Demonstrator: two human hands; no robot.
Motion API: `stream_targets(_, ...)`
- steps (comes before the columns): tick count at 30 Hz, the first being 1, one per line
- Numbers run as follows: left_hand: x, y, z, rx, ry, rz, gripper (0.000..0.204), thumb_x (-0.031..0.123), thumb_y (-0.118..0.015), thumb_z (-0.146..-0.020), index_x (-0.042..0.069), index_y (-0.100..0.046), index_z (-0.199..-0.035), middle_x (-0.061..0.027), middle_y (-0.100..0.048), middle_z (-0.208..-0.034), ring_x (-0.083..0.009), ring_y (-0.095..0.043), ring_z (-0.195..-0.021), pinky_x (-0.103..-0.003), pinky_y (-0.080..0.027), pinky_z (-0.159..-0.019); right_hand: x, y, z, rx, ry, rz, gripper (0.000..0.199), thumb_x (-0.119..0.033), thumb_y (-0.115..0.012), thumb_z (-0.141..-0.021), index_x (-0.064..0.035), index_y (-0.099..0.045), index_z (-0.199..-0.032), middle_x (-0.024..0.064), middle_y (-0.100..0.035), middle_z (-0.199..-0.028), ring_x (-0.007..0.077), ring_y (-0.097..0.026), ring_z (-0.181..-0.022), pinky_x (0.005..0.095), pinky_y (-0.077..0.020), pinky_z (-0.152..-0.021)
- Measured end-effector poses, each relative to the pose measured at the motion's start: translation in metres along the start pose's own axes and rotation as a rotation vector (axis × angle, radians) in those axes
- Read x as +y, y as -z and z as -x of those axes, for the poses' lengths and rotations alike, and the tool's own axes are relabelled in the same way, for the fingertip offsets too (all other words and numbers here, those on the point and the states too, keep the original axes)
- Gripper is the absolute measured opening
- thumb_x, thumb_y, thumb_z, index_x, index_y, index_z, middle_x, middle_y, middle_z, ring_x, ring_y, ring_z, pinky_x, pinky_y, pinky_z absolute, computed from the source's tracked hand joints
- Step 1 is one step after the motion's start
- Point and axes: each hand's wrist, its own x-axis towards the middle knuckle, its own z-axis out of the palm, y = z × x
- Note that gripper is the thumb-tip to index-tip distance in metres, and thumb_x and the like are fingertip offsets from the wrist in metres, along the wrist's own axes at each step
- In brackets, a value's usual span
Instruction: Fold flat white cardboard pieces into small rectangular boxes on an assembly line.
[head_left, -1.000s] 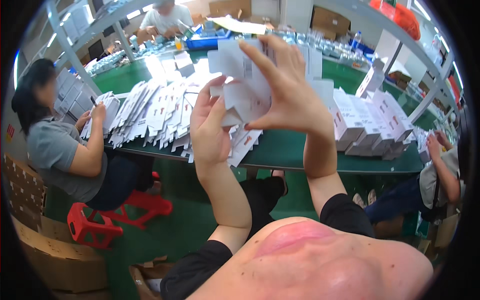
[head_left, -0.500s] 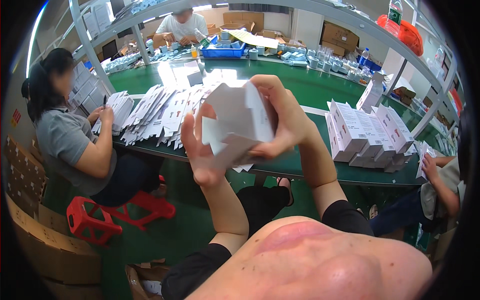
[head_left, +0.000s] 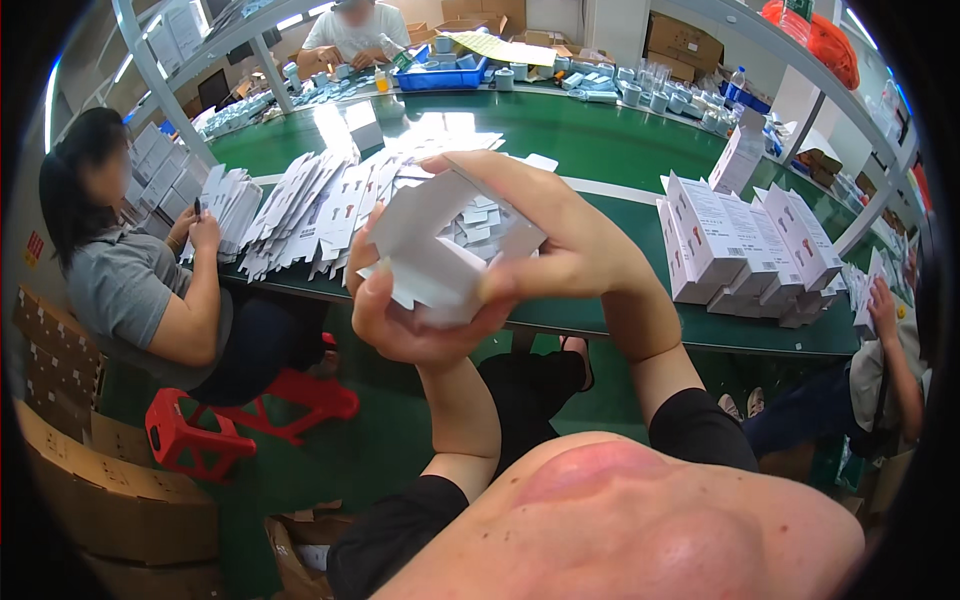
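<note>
The open white carton (head_left: 430, 270) is held up at the near edge of the green desk (head_left: 600, 150). The desk is stretched across the scene, and beyond its left end a co-worker (head_left: 140, 270) in a grey shirt is seated. On the desk, a wide pile of flattened cartons (head_left: 320, 205) is spread in overlapping rows, left of and behind the held carton. To the right, a stack of box-shaped cartons (head_left: 720, 240) is set close together. At the far side a blue tray (head_left: 440, 78) is placed. The tilted carton is grasped by both hands: its left side and underside are cupped by the left grip (head_left: 425, 342), its top and right side are clasped by the right grip (head_left: 570, 235). Through its opening, pale overlapping pieces are seen; whether they lie inside or behind cannot be told. By the co-worker, a dark pen (head_left: 197, 207) is held upright.
</note>
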Motion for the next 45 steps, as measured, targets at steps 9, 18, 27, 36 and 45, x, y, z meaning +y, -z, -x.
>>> stream_targets(9, 0.014, -0.026, -0.003, 0.037, 0.579, 0.520, 0.060, 0.045, -0.059, -0.093, 0.018, -0.040, -0.143, -0.0201, -0.043, -0.149, -0.0373, -0.036, -0.144, -0.057, -0.025, -0.119, -0.005, -0.004, 0.006, 0.108, 0.224, 0.259, 0.053, -0.016, -0.065, -0.074, -0.0030, -0.061, -0.125, 0.0142, -0.061, -0.122, 0.0295, -0.057, -0.106, 0.0375, -0.0449, -0.092)
stream_targets(18, 0.020, -0.033, -0.012, 0.117, 0.343, 0.387, 0.021, 0.021, -0.044, -0.095, 0.017, -0.052, -0.114, -0.0186, -0.041, -0.150, -0.0370, -0.034, -0.144, -0.053, -0.025, -0.118, 0.006, -0.012, 0.003, 0.111, 0.197, 0.077, 0.048, -0.006, -0.054, -0.073, -0.0032, -0.059, -0.121, 0.0133, -0.056, -0.123, 0.0282, -0.054, -0.106, 0.0364, -0.0435, -0.093)
stream_targets(27, 0.033, -0.022, -0.013, -0.139, 0.325, 0.301, 0.010, 0.014, -0.049, -0.091, 0.016, -0.050, -0.100, -0.0175, -0.041, -0.149, -0.0340, -0.040, -0.139, -0.047, -0.029, -0.115, -0.011, -0.006, 0.012, 0.109, 0.171, 0.017, 0.053, 0.000, -0.047, -0.069, -0.0031, -0.058, -0.121, 0.0132, -0.055, -0.122, 0.0268, -0.055, -0.101, 0.0335, -0.0443, -0.090)
stream_targets(36, 0.012, -0.039, -0.012, -0.048, 0.203, 0.546, 0.032, 0.035, -0.060, -0.093, 0.017, -0.054, -0.119, -0.0138, -0.042, -0.148, -0.0297, -0.044, -0.134, -0.044, -0.036, -0.110, -0.009, -0.002, 0.010, 0.118, 0.218, 0.185, 0.057, 0.000, -0.055, -0.068, -0.0035, -0.057, -0.125, 0.0118, -0.057, -0.122, 0.0268, -0.057, -0.099, 0.0328, -0.0470, -0.088)
stream_targets(45, 0.001, -0.049, -0.010, 0.002, 0.910, 0.759, 0.054, 0.039, -0.067, -0.093, 0.014, -0.047, -0.136, -0.0082, -0.048, -0.143, -0.0229, -0.049, -0.129, -0.044, -0.038, -0.110, -0.011, 0.002, 0.026, 0.308, 0.377, 0.528, 0.065, -0.021, -0.084, -0.069, -0.0110, -0.059, -0.128, 0.0080, -0.058, -0.121, 0.0274, -0.060, -0.097, 0.0376, -0.0492, -0.087)
